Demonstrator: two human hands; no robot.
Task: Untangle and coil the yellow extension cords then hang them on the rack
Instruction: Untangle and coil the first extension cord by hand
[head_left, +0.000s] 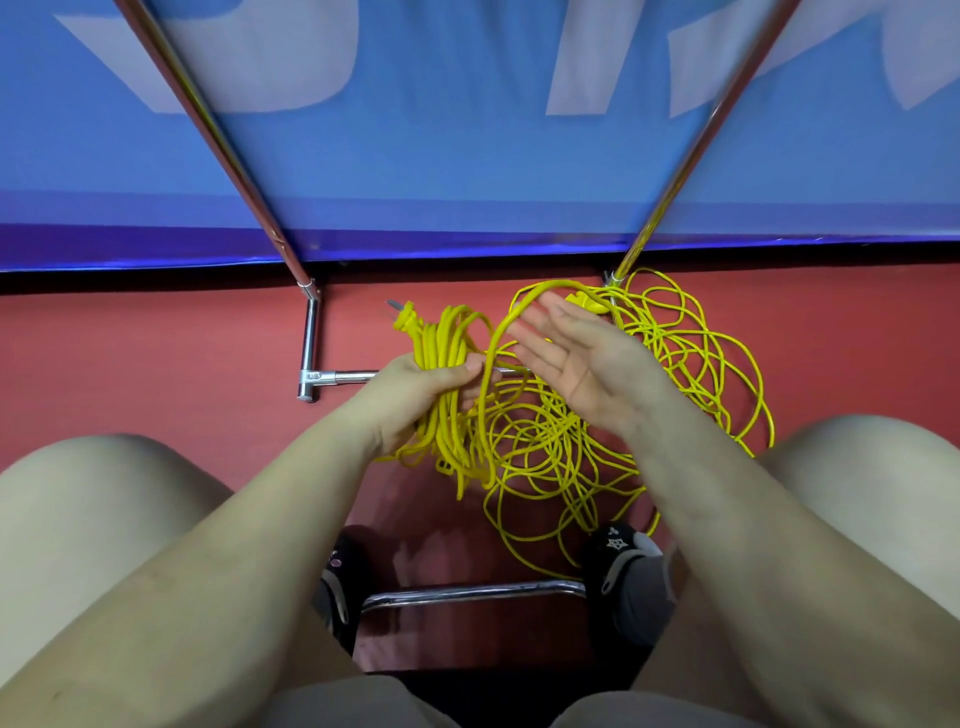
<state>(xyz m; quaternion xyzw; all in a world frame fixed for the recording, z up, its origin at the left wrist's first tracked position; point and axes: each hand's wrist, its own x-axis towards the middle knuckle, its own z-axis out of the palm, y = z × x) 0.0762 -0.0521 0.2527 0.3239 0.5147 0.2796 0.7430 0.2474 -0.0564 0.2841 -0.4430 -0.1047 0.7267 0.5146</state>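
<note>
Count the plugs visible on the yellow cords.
2: one plug tops the coil in the left hand; another lies beyond the right hand. More may hide in the tangle.

a red floor fills the lower half, evenly lit and faintly glossy. behind it hangs a blue banner with large pale lettering, its bottom edge darker, a black gap beneath. a chrome bar runs low across the near floor.
</note>
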